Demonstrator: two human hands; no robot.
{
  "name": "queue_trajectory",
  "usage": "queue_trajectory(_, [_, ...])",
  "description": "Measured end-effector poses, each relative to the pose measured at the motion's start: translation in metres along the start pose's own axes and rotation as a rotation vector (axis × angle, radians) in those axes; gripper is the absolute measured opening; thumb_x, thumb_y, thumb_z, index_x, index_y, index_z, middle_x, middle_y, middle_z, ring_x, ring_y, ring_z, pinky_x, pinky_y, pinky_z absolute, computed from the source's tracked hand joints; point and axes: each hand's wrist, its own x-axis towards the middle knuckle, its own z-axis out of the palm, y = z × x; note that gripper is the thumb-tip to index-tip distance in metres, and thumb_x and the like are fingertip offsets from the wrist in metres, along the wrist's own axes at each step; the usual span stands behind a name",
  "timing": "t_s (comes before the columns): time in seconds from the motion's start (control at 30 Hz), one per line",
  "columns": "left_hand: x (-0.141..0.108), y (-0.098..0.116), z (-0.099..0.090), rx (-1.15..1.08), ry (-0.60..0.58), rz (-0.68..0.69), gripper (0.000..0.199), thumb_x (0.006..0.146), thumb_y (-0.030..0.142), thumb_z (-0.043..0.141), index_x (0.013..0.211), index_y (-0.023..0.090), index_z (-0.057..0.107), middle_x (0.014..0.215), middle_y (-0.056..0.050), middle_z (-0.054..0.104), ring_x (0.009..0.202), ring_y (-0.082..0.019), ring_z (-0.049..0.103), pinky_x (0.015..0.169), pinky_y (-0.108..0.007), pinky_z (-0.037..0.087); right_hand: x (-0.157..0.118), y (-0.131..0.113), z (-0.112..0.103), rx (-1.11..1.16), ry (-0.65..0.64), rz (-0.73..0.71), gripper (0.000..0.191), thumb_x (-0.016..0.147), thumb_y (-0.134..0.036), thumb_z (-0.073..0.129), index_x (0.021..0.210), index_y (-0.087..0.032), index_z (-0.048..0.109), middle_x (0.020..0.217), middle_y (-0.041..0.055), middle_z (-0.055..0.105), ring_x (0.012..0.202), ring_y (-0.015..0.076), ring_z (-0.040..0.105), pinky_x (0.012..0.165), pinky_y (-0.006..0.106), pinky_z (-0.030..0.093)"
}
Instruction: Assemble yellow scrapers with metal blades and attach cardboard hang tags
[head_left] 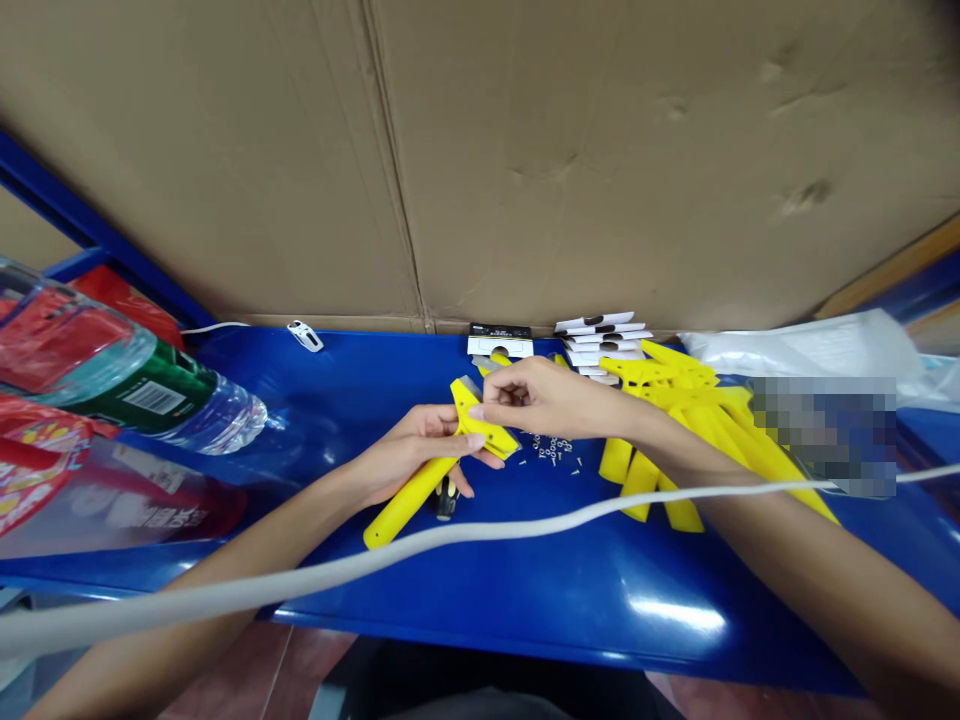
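Over the middle of the blue bench [600, 600], the left hand [416, 450] forms a half-closed grip, its fingers [472, 444] curled around a yellow plastic part [469, 425]. The right hand [540, 395] comes in from the other side and pinches the upper end of that part between its thumb and fingers, so both grips have hold of the same piece, held just above the bench. Its long bar slants down and to the left, a shorter arm angles right, and a small grey metal piece shows at its top. Just below the left hand sits a small dark-handled tool [445, 498], partly hidden. To the right of the hands lie scattered small screws [553, 450], then a heap of similar yellow plastic parts [675, 430]. Behind those stand a stack of white cards with black marks [604, 345] and a black-and-white package [500, 340]. Farther left, a water bottle with a green label [150, 395] lies on its side beside red packaging [45, 340]. A white cable [375, 545] crosses in front of both forearms, and a cardboard sheet [480, 150] stands behind the bench.
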Motion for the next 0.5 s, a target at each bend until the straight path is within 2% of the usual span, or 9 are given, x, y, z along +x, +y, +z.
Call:
queue_trajectory(0.17, [0.0006,-0.0007,0.0004,-0.002,0.025,0.000,0.030,0.096,0.034,0.087,0.114,0.010,0.081,0.118,-0.021,0.084,0.088,-0.027,0.085,0.059,-0.028,0.069,-0.0002,-0.0007,0.0002,0.002,-0.012,0.001,0.046,0.102,-0.054,0.071,0.073,-0.022,0.056,0.065,-0.0049,0.052,0.062,0.0120,0.043,0.060,0.030,0.031])
queue_trajectory(0.33, [0.0006,0.0008,0.0019,0.006,0.043,0.029,0.031,0.095,0.034,0.088,0.114,0.010,0.082,0.126,-0.022,0.082,0.104,-0.034,0.085,0.059,-0.029,0.070,-0.0006,0.0007,0.0010,-0.002,0.053,0.055,0.036,0.101,-0.050,0.075,0.085,-0.022,0.059,0.072,-0.0036,0.061,0.063,0.0123,0.050,0.060,0.029,0.037])
queue_trajectory(0.5, [-0.0011,0.0025,0.0038,0.021,0.054,0.064,0.030,0.096,0.033,0.086,0.115,0.010,0.083,0.127,-0.023,0.082,0.106,-0.034,0.085,0.062,-0.030,0.071,0.0005,0.0048,0.0006,0.089,0.051,0.032,0.032,0.105,-0.050,0.072,0.095,-0.021,0.065,0.080,-0.0008,0.067,0.069,0.0141,0.057,0.064,0.029,0.043])
